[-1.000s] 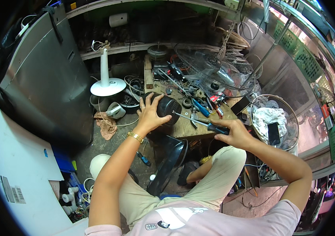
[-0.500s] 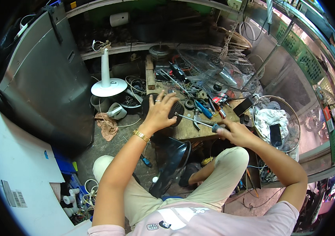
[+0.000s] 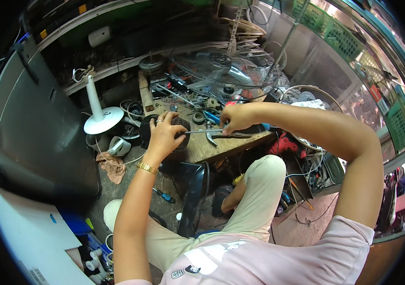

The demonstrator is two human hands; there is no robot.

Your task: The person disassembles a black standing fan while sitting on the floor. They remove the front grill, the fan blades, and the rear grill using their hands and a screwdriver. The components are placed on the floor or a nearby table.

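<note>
My left hand [image 3: 166, 135] is wrapped over a black round housing with a slotted grille, which looks like a fan motor housing [image 3: 182, 125], at the bench's near left edge. The thumb rests near where a screwdriver [image 3: 203, 131] meets the housing. My right hand [image 3: 237, 118] is closed on this screwdriver, its fingers pinching near the end of the long shaft. The dark handle with a blue end shows beyond the fingers, to the right. Where the tip seats is hidden by the left thumb. Blue-handled pliers [image 3: 210, 116] lie just behind the shaft.
The wooden bench [image 3: 202, 154] carries tools, a tape roll [image 3: 198, 118] and wire fan guards [image 3: 221, 61]. A white fan stand [image 3: 99, 116] stands at left beside a metal cabinet [image 3: 41, 123]. Another screwdriver [image 3: 164, 195] lies on the floor. A red object [image 3: 288, 146] sits at right.
The view has shifted to the right. My right hand has moved from behind the screwdriver's handle forward along it toward the shaft, with the elbow raised. My left hand stays on the black housing.
</note>
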